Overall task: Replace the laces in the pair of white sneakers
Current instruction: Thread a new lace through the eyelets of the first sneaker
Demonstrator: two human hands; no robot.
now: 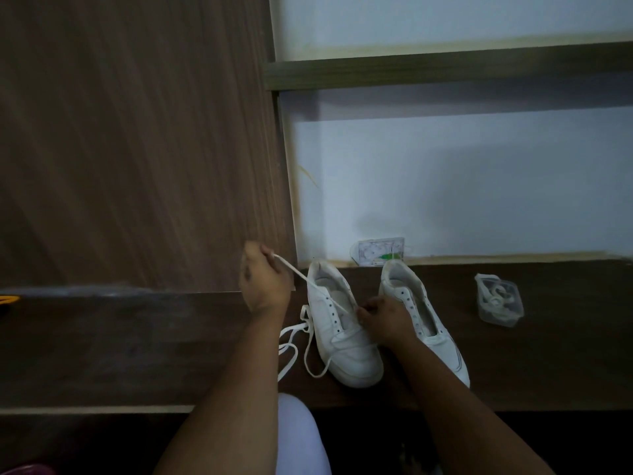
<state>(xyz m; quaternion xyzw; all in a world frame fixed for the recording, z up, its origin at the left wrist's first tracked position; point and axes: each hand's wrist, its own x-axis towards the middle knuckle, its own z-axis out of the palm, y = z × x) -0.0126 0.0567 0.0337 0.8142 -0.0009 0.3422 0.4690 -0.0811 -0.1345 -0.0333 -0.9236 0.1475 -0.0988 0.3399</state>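
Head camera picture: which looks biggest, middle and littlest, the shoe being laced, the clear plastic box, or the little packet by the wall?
1. The shoe being laced, largest by far.
2. The clear plastic box.
3. The packet by the wall, slightly smaller, but it lies farther away, so those two are unsure.

wood panel [137,149] blocks left, container [499,299] right

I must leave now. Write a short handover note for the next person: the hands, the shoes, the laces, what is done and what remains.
Left hand pinches a white lace and holds it taut from the left shoe.
Right hand grips that shoe at its eyelets.
Right shoe stands beside it, eyelets bare.
A clear box on the right holds a coiled lace.
Done: right shoe unlaced.
Left: finish the left shoe's lace, then lace both.
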